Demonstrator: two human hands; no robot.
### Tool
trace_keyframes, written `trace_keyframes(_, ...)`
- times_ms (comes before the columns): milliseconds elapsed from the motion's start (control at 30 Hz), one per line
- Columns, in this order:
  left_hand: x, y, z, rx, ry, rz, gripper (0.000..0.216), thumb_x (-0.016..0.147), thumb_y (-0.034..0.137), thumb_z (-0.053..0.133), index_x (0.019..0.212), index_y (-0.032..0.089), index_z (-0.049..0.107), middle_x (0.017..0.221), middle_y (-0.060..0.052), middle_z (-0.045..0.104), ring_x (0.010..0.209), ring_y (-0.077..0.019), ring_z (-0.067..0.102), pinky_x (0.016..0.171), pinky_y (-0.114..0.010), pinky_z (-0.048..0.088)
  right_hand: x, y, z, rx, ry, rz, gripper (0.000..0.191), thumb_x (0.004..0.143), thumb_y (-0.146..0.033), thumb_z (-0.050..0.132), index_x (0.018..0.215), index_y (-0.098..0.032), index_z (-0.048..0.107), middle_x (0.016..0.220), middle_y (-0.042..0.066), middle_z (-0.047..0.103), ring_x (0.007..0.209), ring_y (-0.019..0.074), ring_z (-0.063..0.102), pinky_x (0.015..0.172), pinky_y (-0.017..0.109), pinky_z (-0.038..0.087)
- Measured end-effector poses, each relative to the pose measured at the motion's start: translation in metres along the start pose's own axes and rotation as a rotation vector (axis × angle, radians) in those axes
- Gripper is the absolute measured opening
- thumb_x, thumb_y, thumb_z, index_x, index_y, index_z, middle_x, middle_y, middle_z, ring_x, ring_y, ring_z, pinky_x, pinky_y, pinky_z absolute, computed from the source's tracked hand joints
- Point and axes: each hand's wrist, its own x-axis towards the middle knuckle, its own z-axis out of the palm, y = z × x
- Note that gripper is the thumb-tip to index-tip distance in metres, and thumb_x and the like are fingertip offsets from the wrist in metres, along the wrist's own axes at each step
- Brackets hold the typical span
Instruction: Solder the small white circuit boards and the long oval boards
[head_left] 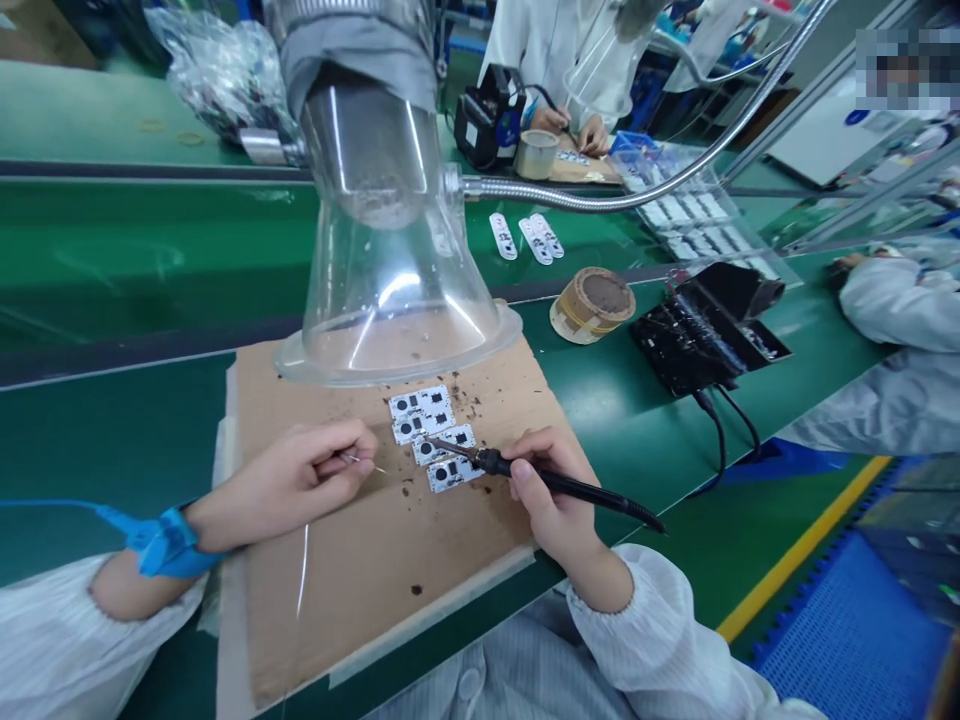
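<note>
The left hand (289,480) pinches solder wire (360,462), the right hand (551,490) pen-grips a soldering iron (540,478), apart, at white circuit boards (442,445) under a clear fume hood (397,300).

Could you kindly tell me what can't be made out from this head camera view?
Head view:
Markings on the white rectangular circuit boards: too small to read.
Whether the tip of the black soldering iron touches a board: too small to tell.
Held end of the thin silver wire: hidden by the left hand's fingers.
Top-right corner: covered by a pixelated patch.
</note>
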Motion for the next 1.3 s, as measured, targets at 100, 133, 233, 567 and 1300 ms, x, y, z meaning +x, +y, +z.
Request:
trace_keyframes(100, -0.001, -0.002, 0.001, 0.013, -0.012, -0.016, 0.020, 0.101, 0.029, 0.049, 0.087, 0.020, 0.059, 0.070, 0.002, 0.055, 0.060, -0.0125, 0.047, 0.056, -0.023, 0.035, -0.001, 0.000, -0.001, 0.000, -0.005, 0.011, 0.016, 0.110, -0.038, 0.066, 0.103, -0.024, 0.070, 0.078, -0.001, 0.066, 0.056, 0.0112, 0.054, 0.051, 0.022, 0.045)
trace_keyframes(133, -0.001, -0.002, 0.001, 0.008, -0.010, -0.020, 0.021, 0.101, 0.030, 0.048, 0.086, 0.020, 0.059, 0.069, 0.002, 0.054, 0.060, -0.0125, 0.046, 0.056, -0.023, 0.035, -0.001, 0.000, -0.001, -0.003, -0.008, 0.018, 0.018, 0.110, -0.040, 0.066, 0.103, -0.023, 0.070, 0.078, -0.001, 0.066, 0.056, 0.0115, 0.054, 0.051, 0.023, 0.045)
trace_keyframes(233, -0.001, -0.002, 0.003, -0.007, -0.014, -0.042, 0.024, 0.101, 0.031, 0.046, 0.085, 0.020, 0.059, 0.068, 0.003, 0.051, 0.059, -0.0126, 0.044, 0.056, -0.023, 0.034, -0.001, -0.001, -0.001, -0.006, -0.010, 0.039, 0.021, 0.111, -0.042, 0.066, 0.102, -0.023, 0.071, 0.077, -0.001, 0.064, 0.056, 0.0117, 0.054, 0.051, 0.023, 0.045)
trace_keyframes(567, -0.004, -0.015, 0.010, -0.043, 0.015, -0.034, 0.022, 0.103, 0.033, 0.047, 0.089, 0.021, 0.059, 0.071, 0.003, 0.050, 0.061, -0.0131, 0.044, 0.058, -0.024, 0.034, 0.000, 0.002, 0.000, 0.033, -0.025, 0.033, 0.015, 0.110, -0.038, 0.068, 0.104, -0.025, 0.071, 0.076, -0.002, 0.064, 0.057, 0.0110, 0.054, 0.052, 0.022, 0.044)
trace_keyframes(1300, 0.006, 0.007, -0.001, -0.016, 0.007, -0.006, 0.025, 0.102, 0.032, 0.047, 0.084, 0.020, 0.060, 0.066, 0.004, 0.051, 0.057, -0.0121, 0.045, 0.054, -0.023, 0.037, 0.004, -0.005, 0.000, -0.021, -0.097, 0.071, 0.014, 0.110, -0.037, 0.067, 0.103, -0.025, 0.071, 0.072, -0.003, 0.064, 0.056, 0.0117, 0.055, 0.052, 0.023, 0.044)
